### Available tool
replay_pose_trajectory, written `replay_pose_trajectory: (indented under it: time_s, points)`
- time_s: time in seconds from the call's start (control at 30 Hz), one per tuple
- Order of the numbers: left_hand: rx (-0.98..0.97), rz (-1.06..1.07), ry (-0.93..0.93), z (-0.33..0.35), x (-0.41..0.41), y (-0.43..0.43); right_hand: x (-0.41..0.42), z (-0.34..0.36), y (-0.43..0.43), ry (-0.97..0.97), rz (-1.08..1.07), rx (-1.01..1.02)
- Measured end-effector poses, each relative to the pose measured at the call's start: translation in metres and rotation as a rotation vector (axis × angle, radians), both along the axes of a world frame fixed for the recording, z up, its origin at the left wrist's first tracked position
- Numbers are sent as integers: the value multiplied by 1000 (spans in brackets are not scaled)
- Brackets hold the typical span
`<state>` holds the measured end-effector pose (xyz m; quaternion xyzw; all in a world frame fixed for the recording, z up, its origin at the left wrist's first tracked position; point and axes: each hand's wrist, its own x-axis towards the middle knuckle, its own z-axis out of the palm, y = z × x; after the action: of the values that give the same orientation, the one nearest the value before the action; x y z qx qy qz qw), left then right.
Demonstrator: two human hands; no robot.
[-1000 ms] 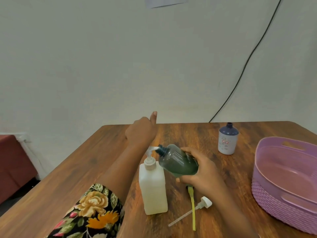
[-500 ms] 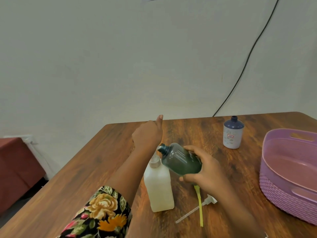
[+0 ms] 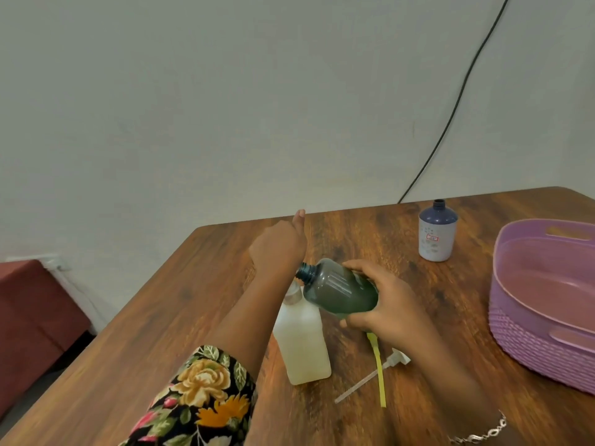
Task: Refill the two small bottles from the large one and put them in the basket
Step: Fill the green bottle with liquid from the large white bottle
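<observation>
The large white bottle (image 3: pixel 302 339) stands near the table's middle. My left hand (image 3: pixel 278 249) sits curled on top of its pump with the thumb pointing up, and the pump head is hidden under the hand. My right hand (image 3: pixel 383 310) grips a small teal bottle (image 3: pixel 338 289), tilted on its side with its open neck right at the pump. The second small bottle (image 3: pixel 438 235), blue on top and white below, stands upright and uncapped at the far right. An empty purple basket (image 3: pixel 521 336) sits at the right edge.
A loose white pump cap with its long tube (image 3: pixel 391 362) and a yellow-green dip tube (image 3: pixel 379 375) lie on the wooden table (image 3: pixel 180 320) below my right hand. A black cable (image 3: pixel 457 101) runs down the wall behind. A dark red seat (image 3: pixel 29 317) is at the left.
My left hand has come down over the pump, whose white nozzle showed a second ago and is now covered. The teal bottle stays tilted at the pump. The view has shifted left.
</observation>
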<state>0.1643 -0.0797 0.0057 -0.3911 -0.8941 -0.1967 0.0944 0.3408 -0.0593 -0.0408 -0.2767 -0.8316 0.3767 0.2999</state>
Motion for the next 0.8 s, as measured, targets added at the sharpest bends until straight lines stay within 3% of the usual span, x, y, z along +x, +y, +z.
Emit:
replay_pose_trajectory:
  time_s: [0.23,0.67,0.8]
  points:
    - [103,-72,-247,11,-26,5,4,7,4,20,-13,-3]
    - [83,-15,-162,-9,-9,-6,0,1,0,-17,-13,5]
    - [117,-19,-252,3,-17,-8,3,6,3,17,-9,-1]
